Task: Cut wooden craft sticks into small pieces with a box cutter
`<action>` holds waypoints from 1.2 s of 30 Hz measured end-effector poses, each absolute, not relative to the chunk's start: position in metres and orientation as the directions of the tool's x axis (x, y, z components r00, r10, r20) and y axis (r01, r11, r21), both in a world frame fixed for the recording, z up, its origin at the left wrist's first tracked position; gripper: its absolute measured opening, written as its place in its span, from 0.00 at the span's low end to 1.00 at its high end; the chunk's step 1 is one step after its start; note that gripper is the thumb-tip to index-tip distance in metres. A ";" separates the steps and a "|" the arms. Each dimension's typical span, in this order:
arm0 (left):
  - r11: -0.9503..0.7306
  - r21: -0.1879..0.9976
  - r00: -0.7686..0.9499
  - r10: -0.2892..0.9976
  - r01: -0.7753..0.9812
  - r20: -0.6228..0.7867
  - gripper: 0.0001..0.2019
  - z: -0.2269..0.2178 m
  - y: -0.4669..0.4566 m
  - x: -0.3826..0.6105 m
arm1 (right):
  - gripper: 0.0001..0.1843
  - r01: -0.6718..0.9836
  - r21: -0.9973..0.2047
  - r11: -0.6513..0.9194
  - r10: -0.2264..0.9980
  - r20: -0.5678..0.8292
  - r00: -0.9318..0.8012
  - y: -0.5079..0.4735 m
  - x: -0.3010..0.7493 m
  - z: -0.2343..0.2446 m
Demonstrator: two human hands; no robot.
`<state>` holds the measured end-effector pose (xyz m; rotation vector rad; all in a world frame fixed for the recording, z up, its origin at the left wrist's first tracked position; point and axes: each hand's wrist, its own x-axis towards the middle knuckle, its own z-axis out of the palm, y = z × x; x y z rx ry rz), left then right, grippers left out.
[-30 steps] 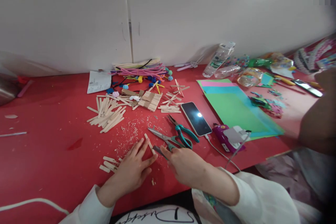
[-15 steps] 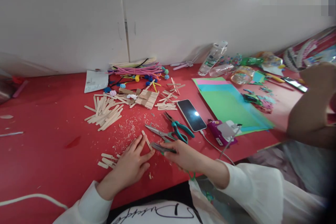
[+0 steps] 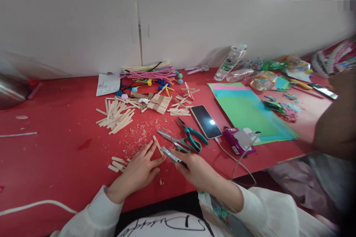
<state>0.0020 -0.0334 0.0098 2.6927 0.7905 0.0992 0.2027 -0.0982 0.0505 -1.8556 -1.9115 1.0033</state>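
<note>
The left hand (image 3: 139,174) lies on the red desk (image 3: 66,118) with its fingers spread out, and the fingertips press on a little wooden stick (image 3: 157,145). The right hand (image 3: 198,169) is closed tight around a cutting knife (image 3: 171,155), and the blade is at the end of the stick near the person. The two hands are close, but I can't tell whether they touch. The stick lies flat on the desk, just beside the scissors (image 3: 169,138). Thin wood bits (image 3: 139,132) are sprinkled past the left hand, and a few short sticks (image 3: 118,164) sit by its wrist. Farther back I see a big messy pile of sticks (image 3: 116,117). Pliers (image 3: 199,135) lie across the scissors' handles, and next to them is a phone (image 3: 206,121) with a white cord (image 3: 226,154) plugged in. Big sheets of green paper (image 3: 247,109) lie to the right of the phone.
</note>
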 end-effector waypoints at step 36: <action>-0.811 0.296 0.853 0.521 0.505 -0.029 0.27 0.003 -0.030 0.003 | 0.29 0.979 -0.092 0.182 0.931 -0.304 -0.202 -0.101 0.199 0.048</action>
